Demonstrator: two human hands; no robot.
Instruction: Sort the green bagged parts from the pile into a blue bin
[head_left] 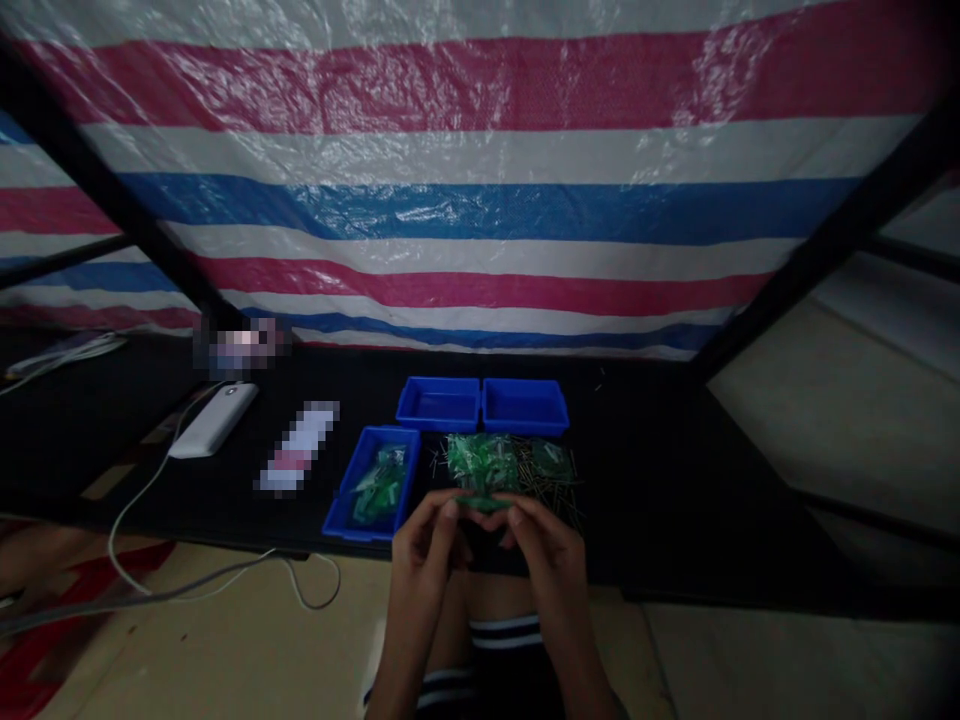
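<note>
Between my two hands, just over the near edge of the black table, is a small green plastic packet (pixel 484 502). My left hand (pixel 426 535) pinches its left end between thumb and fingers. The right end is in the pinch of my right hand (pixel 546 540). Just beyond my fingers lies a pile of clear and green plastic packets (pixel 480 460), with loose thin screws or pins (pixel 544 490) to its right. More green packets (pixel 381 485) lie in a blue tray (pixel 336 512) left of the pile. What the packet contains I cannot make out.
Two blue trays (pixel 439 402) stand side by side at the back of the black table (pixel 660 480). To the left are a white power bank (pixel 215 420) with a cable and a blurred-out flat item (pixel 300 450). A striped plastic sheet (pixel 480 210) hangs behind, between dark frame bars.
</note>
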